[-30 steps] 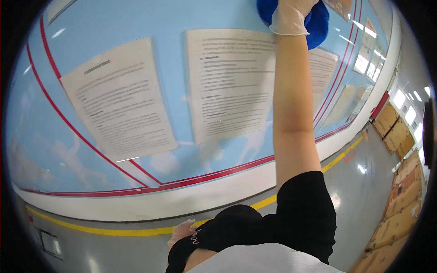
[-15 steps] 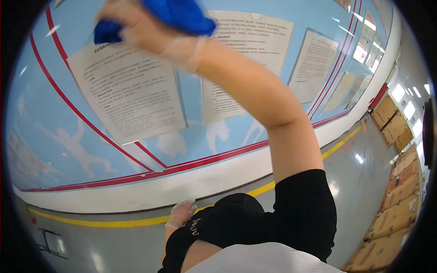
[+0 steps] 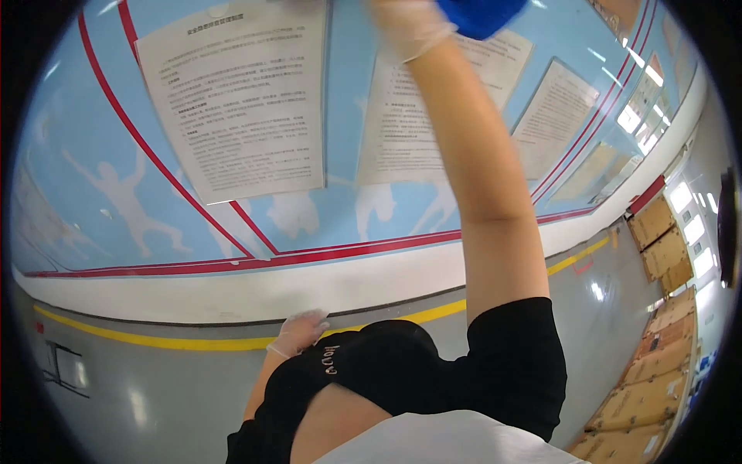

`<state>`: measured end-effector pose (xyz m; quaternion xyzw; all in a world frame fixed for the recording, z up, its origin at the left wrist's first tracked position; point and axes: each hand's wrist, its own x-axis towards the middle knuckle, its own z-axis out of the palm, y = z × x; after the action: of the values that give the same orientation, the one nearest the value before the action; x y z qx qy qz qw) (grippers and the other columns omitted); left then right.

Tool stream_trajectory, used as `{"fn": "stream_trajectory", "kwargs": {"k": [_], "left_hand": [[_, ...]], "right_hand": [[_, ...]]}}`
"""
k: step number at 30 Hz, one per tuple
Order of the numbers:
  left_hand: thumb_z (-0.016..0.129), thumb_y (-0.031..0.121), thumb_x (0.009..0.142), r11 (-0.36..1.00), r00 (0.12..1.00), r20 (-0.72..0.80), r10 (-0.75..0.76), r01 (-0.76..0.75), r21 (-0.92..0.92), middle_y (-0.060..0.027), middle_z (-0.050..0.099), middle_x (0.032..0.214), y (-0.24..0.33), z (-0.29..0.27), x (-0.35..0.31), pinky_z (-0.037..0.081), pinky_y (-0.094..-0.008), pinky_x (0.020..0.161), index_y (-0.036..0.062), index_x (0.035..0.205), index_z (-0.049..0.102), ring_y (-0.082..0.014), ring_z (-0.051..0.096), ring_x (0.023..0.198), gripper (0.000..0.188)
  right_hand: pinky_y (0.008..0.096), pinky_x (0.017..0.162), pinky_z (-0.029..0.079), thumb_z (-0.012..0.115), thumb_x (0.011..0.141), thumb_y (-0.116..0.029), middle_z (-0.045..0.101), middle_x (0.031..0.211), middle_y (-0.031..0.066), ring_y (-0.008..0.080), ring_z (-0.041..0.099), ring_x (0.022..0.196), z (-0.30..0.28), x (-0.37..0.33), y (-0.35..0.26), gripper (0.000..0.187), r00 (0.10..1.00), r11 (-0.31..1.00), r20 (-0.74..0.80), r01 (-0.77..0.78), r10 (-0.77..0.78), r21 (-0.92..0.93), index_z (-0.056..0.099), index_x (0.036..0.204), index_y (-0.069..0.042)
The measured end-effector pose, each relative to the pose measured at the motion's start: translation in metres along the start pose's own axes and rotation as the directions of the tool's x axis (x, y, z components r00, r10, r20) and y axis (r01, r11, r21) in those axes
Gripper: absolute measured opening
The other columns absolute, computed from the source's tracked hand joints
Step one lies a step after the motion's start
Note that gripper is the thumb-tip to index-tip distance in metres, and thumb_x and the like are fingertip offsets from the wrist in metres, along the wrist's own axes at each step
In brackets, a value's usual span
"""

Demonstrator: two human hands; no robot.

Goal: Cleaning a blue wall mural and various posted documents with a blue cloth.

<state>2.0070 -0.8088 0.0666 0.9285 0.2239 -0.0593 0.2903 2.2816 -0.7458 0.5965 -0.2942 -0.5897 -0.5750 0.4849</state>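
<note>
Since half a second ago, the raised right hand (image 3: 410, 27) has swung from the upper left of the view to the top centre, taking the blue cloth (image 3: 481, 11) with it, and the wall has slid so that one printed sheet now fills the upper left. Nearest, the gloved left hand (image 3: 297, 332) hangs low by the hip, fingers loosely curled and apart, holding nothing, with grey floor (image 3: 139, 387) open around it. Farther, the right arm runs up from the black sleeve. Its glove grips the cloth, though the picture's rim cuts off the fingers, so I cannot tell how they lie. The cloth's long axis runs roughly left to right against the blue board (image 3: 340, 201). Three paper sheets (image 3: 239, 100) hang there, and cardboard boxes (image 3: 657, 232) line the far right.
</note>
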Motion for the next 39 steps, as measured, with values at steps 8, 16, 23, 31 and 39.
{"fn": "stream_trajectory", "kwargs": {"k": [8, 16, 23, 31, 39], "left_hand": [[0.051, 0.037, 0.1, 0.997, 0.996, -0.048, 0.079, -0.08, -0.008, -0.0147, 0.057, 0.141, 0.01, -0.014, 0.011, 0.038, -0.043, 0.113, 0.0109, 0.138, 0.056, -0.0322, 0.052, 0.132, 0.046], [0.053, 0.034, 0.1, 0.996, 0.999, 0.024, 0.033, -0.035, 0.077, -0.0156, 0.048, 0.15, 0.014, 0.001, 0.002, 0.037, -0.046, 0.114, 0.0093, 0.139, 0.055, -0.0344, 0.049, 0.134, 0.046], [0.064, 0.021, 0.093, 0.948, 0.816, -0.574, -0.071, -0.125, -0.294, -0.0273, 0.028, 0.158, 0.057, -0.029, 0.003, 0.028, -0.0462, 0.119, 0.0043, 0.157, 0.024, -0.0421, 0.035, 0.143, 0.077], [0.061, 0.004, 0.09, 0.973, 0.308, -0.943, 0.128, -0.223, 0.059, -0.028, 0.042, 0.147, 0.105, -0.137, 0.048, 0.033, -0.048, 0.113, -0.002, 0.142, 0.049, -0.044, 0.042, 0.134, 0.054], [0.059, 0.012, 0.098, 0.848, -0.354, -0.921, 0.165, -0.427, 0.316, -0.0255, 0.056, 0.127, 0.19, -0.338, 0.081, 0.038, -0.0447, 0.106, -0.0069, 0.138, 0.05, -0.0407, 0.052, 0.118, 0.045]], "right_hand": [[0.0414, 0.077, 0.048, 0.065, 0.076, -0.003, 0.064, 0.098, 0.0116, 0.033, 0.063, 0.09, -0.032, -0.105, -0.094, 0.042, 0.927, 0.986, 0.351, -0.159, 0.133, 0.045, 0.07, 0.116, -0.015], [0.0388, 0.066, 0.048, 0.061, 0.081, -0.016, 0.06, 0.094, 0.0037, 0.0234, 0.062, 0.086, -0.091, -0.286, -0.177, 0.039, 0.638, 0.987, 0.762, -0.163, 0.107, -0.002, 0.072, 0.119, -0.02], [0.0362, 0.106, 0.044, 0.059, 0.091, -0.006, 0.064, 0.123, 0.0114, 0.0279, 0.058, 0.118, -0.125, -0.363, -0.24, 0.035, -0.037, 0.099, 0.884, -0.991, 0.467, -0.094, 0.068, 0.124, -0.012], [0.0408, 0.117, 0.031, 0.052, 0.1, -0.047, 0.039, 0.154, 0.0131, 0.0255, 0.047, 0.133, -0.137, -0.27, -0.213, 0.075, 0.203, -0.554, 0.856, -0.686, 0.476, 0.471, 0.028, 0.157, -0.003], [0.0436, 0.108, 0.037, 0.055, 0.093, -0.042, 0.043, 0.151, 0.0194, 0.0271, 0.055, 0.123, -0.251, -0.264, -0.16, 0.082, 0.243, -0.071, 0.721, -0.924, 0.648, 0.375, 0.026, 0.158, 0.0]]}}
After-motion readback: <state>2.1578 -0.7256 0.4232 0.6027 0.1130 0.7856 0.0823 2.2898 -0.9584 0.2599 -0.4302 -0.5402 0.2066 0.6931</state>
